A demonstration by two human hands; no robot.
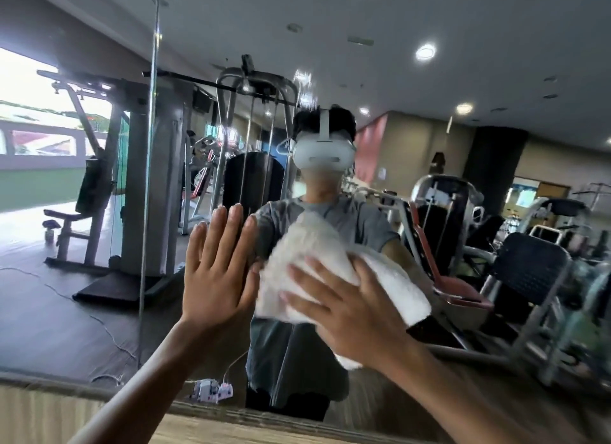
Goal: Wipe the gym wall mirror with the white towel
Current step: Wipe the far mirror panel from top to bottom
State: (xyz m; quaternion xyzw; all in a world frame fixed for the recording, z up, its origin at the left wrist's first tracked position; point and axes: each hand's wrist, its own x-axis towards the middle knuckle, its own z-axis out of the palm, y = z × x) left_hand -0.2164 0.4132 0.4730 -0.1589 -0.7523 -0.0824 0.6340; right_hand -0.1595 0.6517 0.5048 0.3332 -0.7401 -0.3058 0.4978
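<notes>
Gym wall mirror [99, 294]: upright glass, vertical seam [149, 152] left of centre.
White towel [393, 285]: bunched, flat against the glass at centre.
Right hand [350, 311]: fingers spread straight, pressing the towel.
Left hand [215, 271]: palm flat on the glass just beside the towel, fingers straight.

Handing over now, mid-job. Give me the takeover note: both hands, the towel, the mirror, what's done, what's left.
Left hand: open, flat against the large gym wall mirror, beside the towel.
Right hand: open, fingers spread, pressing the fluffy white towel against the glass.
Done: towel in contact, blurred.
Left: wiped area cannot be told; cover the rest, including the panel past the vertical seam.
</notes>
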